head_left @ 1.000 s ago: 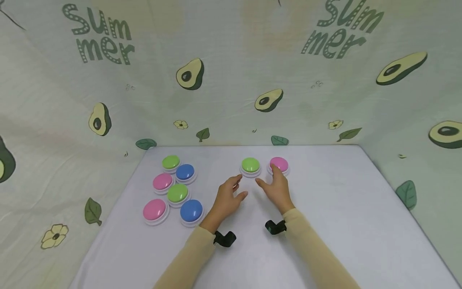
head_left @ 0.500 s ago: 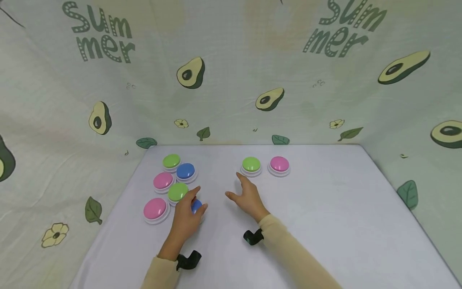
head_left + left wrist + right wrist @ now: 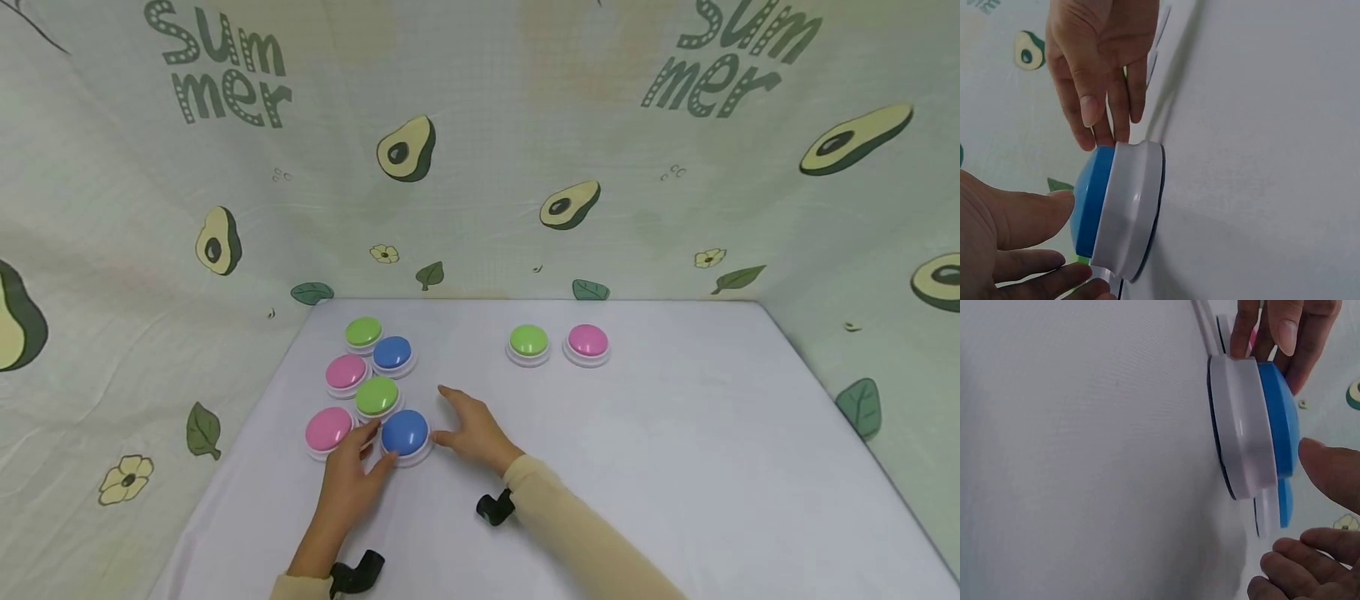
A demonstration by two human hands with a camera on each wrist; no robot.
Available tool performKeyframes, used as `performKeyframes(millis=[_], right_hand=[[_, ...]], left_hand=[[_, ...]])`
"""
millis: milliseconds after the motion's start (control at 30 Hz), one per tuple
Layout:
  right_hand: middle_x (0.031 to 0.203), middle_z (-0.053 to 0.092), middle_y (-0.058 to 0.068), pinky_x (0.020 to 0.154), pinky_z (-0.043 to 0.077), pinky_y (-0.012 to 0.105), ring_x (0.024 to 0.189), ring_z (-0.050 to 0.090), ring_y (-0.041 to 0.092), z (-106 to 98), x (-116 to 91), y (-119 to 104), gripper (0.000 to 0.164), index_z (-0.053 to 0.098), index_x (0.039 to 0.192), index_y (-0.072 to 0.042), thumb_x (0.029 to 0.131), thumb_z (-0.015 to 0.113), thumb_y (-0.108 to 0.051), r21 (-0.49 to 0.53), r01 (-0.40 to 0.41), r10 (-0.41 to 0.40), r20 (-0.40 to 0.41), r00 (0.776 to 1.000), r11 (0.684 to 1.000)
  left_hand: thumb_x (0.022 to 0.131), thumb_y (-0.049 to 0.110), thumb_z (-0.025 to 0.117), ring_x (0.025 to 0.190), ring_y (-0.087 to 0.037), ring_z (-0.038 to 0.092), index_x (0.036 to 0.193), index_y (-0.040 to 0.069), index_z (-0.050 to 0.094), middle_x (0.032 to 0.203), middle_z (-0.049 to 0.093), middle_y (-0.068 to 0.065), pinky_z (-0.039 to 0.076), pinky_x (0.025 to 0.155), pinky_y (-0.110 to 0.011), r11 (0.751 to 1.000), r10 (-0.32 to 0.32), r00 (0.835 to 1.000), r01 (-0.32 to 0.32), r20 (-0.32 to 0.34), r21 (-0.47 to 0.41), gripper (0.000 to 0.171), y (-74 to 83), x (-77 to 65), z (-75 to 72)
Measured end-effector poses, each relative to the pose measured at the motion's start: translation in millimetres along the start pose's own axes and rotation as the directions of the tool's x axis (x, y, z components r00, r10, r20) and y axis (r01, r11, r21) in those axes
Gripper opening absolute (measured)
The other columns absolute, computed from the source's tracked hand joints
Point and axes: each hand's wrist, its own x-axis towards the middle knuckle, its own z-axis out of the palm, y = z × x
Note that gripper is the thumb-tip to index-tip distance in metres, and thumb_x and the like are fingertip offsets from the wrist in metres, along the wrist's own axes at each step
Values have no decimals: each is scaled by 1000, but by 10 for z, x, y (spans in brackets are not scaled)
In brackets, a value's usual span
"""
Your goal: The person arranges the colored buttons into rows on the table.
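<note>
While the left hand (image 3: 351, 482) and right hand (image 3: 474, 429), fingers relaxed, flank one of two round white-based blue buttons (image 3: 405, 432), three green ones (image 3: 528, 340) and three pink ones (image 3: 588, 340) lie beyond.

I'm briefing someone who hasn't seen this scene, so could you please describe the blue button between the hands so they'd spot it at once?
On the white tabletop, find the cluster of six buttons at the left. The blue button is at its near right corner, between the left hand and the right hand. The only other blue button sits farther back, clear of both hands.
</note>
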Motion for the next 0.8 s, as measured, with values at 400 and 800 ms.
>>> performKeyframes(millis=[400,800], right_hand=[[153,55,17,124,34,47,148,45,34,148,30,37,65,56,147,0,91,83,-17,-41,72,-67,105,992,997],[150,58,16,122,37,50,144,50,34,183,20,19,62,60,146,-3,90,84,-19,-63,105,-99,94,991,992]], left_hand=[[83,-10,82,128,-46,61,139,-16,55,138,62,-32,53,105,-49,999,-16,1000,16,9,-50,63,-94,-23,53],[83,-8,83,128,-40,62,141,-11,56,141,61,-27,52,108,-45,995,-93,994,95,53,-30,64,-147,27,62]])
